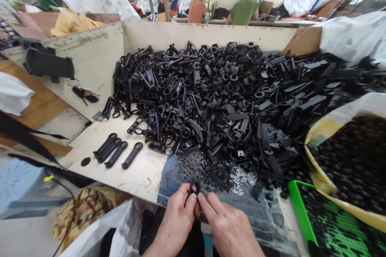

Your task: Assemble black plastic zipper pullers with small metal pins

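Note:
My left hand (177,215) is closed around a black plastic part (192,188) with a ring-shaped end, held over the front edge of the table. Against that same part my right hand (224,219) presses its fingertips; whether they pinch some small piece is hidden. Just beyond both hands lie a heap of small dark metal pieces (193,164), small black pieces (218,174) and silver pins (241,180) on a grey-blue mat (167,182). To the left, several black handle-like parts with ringed ends (132,155) lie side by side on the pale board.
A large pile of black plastic parts (193,96) fills the table's middle and back. On the right are a green basket (297,204) and a yellow-edged sack (313,180) of black balls. Keys (84,93) hang at left. Two people (245,8) sit beyond the back panel.

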{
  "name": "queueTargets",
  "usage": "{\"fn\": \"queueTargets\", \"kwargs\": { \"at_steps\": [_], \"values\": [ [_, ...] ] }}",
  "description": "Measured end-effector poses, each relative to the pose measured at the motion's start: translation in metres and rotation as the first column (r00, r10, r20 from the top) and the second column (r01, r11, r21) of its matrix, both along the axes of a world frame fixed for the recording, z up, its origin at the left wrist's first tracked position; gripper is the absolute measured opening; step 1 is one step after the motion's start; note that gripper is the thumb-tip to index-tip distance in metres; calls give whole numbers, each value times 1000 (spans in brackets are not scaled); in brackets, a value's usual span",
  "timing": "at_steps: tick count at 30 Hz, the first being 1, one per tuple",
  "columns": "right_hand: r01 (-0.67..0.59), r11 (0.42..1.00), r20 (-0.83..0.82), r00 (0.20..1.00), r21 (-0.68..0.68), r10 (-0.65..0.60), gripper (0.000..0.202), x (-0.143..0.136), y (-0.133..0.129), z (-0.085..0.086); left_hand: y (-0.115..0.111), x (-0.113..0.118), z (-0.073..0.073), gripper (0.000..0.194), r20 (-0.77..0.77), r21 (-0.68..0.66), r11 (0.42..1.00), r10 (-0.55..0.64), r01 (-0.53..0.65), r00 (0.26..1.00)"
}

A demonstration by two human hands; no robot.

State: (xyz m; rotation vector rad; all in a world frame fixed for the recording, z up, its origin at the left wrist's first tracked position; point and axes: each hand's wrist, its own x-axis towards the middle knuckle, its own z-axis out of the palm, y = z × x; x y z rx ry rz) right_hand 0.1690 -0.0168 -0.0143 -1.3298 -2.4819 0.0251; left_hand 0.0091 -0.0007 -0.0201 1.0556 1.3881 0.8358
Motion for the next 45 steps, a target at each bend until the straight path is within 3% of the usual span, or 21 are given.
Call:
{"fn": "queueTargets", "kwargs": {
  "at_steps": [3,6,9,11,13,15,17,19,24,28,31,35,38,41,43,45],
  "values": [
    [23,1000,83,996,6,-23,36,-10,-2,7,-4,0,1,21,-124,68,997,-20,29,992],
    [34,994,66,997,-109,-27,22,-3,2,21,-9,-3,1,17,-198,121,990,-46,71,979],
    [-10,964,-85,996,-265,-13,22,20,9,40,-8,-13,2,18,-230,252,966,1,58,973],
    [31,958,-218,971,-285,-96,21,36,17,53,-3,-24,4,20,-225,252,965,-15,73,974],
    [170,931,-307,912,-322,-273,26,49,32,62,3,-33,8,27,-106,132,988,-63,77,992],
    [310,890,-368,826,-336,-427,32,59,52,67,9,-37,14,36,105,-22,999,-34,36,994],
    [420,877,-412,775,-233,-480,35,66,73,68,14,-34,21,41,277,-132,990,86,-50,957],
    [462,879,-417,780,-121,-467,36,71,88,67,18,-28,26,46,393,-184,976,181,-116,901],
    [367,926,-202,904,-87,-377,14,50,93,53,23,-11,30,58,547,-331,936,295,-121,784],
    [382,920,-50,921,-90,-387,10,24,88,36,24,-5,28,46,578,-305,950,238,-64,781],
    [401,911,-10,915,-91,-404,13,24,87,29,22,-3,29,38,563,-280,958,221,-68,796],
    [391,920,-82,918,25,-388,28,46,78,38,20,-2,30,34,582,-308,950,227,-47,781],
    [311,946,-243,928,92,-281,30,62,58,57,19,-1,31,35,591,-305,951,238,-59,771],
    [107,987,-366,920,-118,-144,24,65,36,74,16,2,34,33,557,-273,958,229,-84,798],
    [-49,957,-409,909,-286,-76,24,59,26,79,11,7,36,34,525,-259,964,197,-64,828],
    [-118,925,-446,893,-362,-61,26,50,23,78,4,12,38,40,496,-229,973,124,-8,859]
  ]
}}
